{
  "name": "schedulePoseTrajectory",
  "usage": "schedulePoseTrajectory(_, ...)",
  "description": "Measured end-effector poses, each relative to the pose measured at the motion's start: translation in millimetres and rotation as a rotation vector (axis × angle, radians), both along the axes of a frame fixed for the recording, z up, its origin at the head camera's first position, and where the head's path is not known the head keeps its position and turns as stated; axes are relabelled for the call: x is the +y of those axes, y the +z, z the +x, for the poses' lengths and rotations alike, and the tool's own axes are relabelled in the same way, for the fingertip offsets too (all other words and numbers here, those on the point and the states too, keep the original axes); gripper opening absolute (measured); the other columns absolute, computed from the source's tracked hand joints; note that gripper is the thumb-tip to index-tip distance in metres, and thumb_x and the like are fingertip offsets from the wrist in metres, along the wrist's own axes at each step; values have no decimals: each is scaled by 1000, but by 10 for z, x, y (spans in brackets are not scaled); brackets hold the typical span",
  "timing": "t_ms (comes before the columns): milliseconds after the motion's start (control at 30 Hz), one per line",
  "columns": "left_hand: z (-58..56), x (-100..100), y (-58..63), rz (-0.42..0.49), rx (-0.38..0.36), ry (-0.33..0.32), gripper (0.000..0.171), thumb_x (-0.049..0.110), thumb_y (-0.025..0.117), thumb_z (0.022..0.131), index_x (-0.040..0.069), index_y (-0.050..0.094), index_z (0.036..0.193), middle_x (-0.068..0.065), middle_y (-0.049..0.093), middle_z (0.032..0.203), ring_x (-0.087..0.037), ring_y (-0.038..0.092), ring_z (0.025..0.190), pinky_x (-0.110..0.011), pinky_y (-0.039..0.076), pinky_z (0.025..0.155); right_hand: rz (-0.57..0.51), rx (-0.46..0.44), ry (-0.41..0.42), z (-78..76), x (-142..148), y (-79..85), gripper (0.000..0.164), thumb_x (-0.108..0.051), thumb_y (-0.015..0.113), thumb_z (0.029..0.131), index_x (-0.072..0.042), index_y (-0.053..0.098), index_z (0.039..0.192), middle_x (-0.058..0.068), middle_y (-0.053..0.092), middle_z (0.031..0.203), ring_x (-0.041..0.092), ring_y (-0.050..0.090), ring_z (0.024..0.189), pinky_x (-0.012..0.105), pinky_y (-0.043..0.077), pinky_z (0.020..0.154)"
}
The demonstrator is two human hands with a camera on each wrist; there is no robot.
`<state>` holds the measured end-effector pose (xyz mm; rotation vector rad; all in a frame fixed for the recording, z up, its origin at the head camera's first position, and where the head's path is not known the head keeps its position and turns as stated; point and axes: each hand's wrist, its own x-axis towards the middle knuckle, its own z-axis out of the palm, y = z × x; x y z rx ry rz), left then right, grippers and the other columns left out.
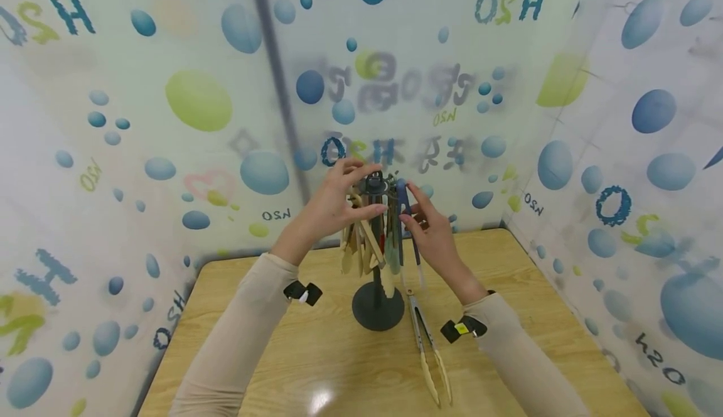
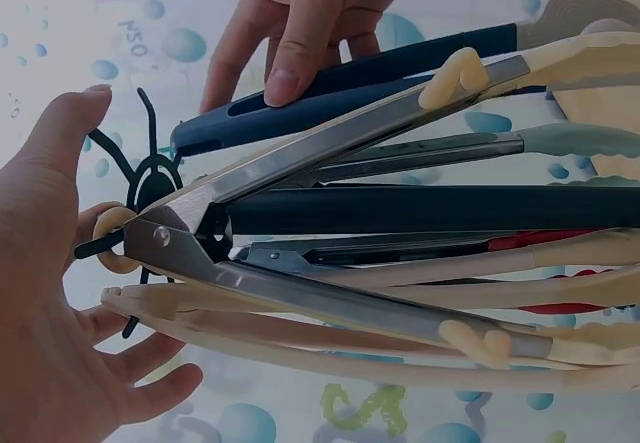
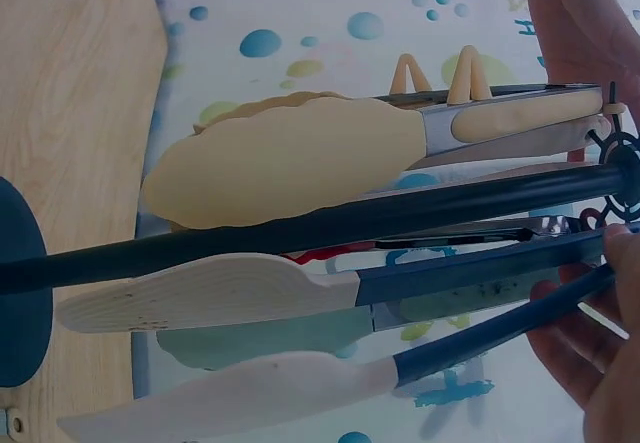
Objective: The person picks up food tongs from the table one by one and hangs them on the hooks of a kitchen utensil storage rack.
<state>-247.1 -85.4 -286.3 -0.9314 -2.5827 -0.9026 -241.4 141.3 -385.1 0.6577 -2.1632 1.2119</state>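
A dark utensil stand (image 1: 378,310) with a round base and hooks at its top carries several tongs. My left hand (image 1: 333,200) is beside the hooks, its thumb and fingers spread around the stand's top. Near that hand hang cream-tipped metal tongs (image 2: 330,148) by a ring, with their arms apart. My right hand (image 1: 435,238) pinches blue-handled tongs (image 3: 470,273) near their upper end, at the right side of the hooks. These tongs have whitish tips pointing down. Whether their loop is on a hook is hidden.
Another pair of cream-tipped tongs (image 1: 432,357) lies on the wooden table (image 1: 316,354), right of the stand's base. Red-tipped and pale green tongs (image 2: 580,141) hang among the others. Printed curtain walls (image 1: 198,100) stand behind and at both sides.
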Motion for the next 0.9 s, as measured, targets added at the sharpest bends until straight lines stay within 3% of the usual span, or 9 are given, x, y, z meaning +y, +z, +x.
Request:
schedulePoseTrajectory(500,-11,-2,-22,16,12,-7,72,46,73,88,32,41,151,-15,29,154,-33,38,138,-55,45,103,-48,-97,45,-23,-29,-98,61,-17,60,99,-20,34,154,12,69,95,29,68,81,30,55,68)
schedulePoseTrajectory(900,-10,-14,-33,12,7,-13,73,46,73,88,35,39,151,-14,27,156,-33,36,140,-57,44,104,-16,-176,40,-26,-13,-212,65,-22,62,98,-20,31,155,8,70,90,18,66,79,30,56,73)
